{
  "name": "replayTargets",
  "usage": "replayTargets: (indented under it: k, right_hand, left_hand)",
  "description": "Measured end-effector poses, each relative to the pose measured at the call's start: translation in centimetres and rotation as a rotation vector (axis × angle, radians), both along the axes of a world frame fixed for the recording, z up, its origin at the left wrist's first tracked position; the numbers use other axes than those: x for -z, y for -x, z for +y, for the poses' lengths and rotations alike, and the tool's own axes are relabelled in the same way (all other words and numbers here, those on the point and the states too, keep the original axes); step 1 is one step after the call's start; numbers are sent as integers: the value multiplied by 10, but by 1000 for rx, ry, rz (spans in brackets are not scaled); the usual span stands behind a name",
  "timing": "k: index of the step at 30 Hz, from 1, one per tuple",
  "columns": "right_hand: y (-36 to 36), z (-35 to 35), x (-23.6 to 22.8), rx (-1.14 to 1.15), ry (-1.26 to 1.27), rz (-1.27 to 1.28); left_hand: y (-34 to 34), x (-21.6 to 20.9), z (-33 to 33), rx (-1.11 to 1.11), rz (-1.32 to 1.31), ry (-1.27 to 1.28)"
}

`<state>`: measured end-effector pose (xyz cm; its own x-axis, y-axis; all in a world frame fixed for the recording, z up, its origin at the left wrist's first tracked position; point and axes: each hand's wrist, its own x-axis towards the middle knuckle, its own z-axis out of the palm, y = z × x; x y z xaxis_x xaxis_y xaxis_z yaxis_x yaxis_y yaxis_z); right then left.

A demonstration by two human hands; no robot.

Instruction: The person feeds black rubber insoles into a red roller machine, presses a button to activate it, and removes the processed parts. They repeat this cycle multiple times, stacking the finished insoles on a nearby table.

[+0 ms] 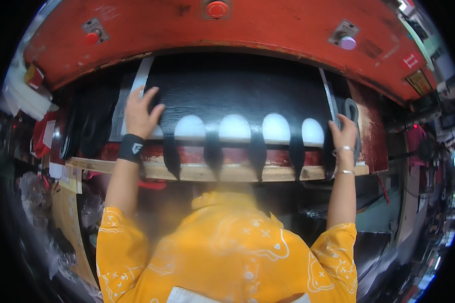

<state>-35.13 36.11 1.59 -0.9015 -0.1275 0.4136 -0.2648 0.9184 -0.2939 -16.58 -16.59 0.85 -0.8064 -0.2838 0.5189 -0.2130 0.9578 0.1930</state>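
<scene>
A wide black sheet [237, 91] lies across the machine bed, with several rounded cut-outs along its near side. Through these gaps a pale board [233, 126] shows, and narrow black strips [258, 159] hang between them over the wooden front edge. My left hand [142, 112] is over the sheet's left side, fingers spread, with nothing visible in it. At the right side, my right hand [344, 135] is beside the sheet's edge with its fingers apart. Whether its fingertips touch the sheet, I cannot tell.
Above the bed stands a red machine body [268, 30] with a red push button [218, 9] in the middle. Folded black material [88, 121] lies to the left, and a grey looped strip [352, 113] to the right. Crumpled clear plastic [35, 194] is at the lower left.
</scene>
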Motion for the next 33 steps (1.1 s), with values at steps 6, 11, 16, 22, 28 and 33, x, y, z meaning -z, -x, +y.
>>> replayTargets:
  k: [6, 11, 16, 22, 28, 33]
  right_hand:
    - [4, 80, 43, 188, -424, -204]
    - [28, 117, 51, -29, -104, -172]
    - [29, 101, 23, -135, 403, -360]
    - [-44, -18, -64, -290, 780, -520]
    - [-88, -211, -67, -656, 450, -574]
    - [-89, -332, -45, -453, 32, -285]
  left_hand:
    - [-5, 18, -1, 131, -47, -92]
    - [-1, 16, -1, 78, -106, -143]
    - [-3, 14, 5, 81, -65, -145]
    - [-2, 17, 3, 80, -77, -165]
    - [-3, 17, 9, 101, -3, -197]
    - [-15, 5, 8, 154, -124, -338]
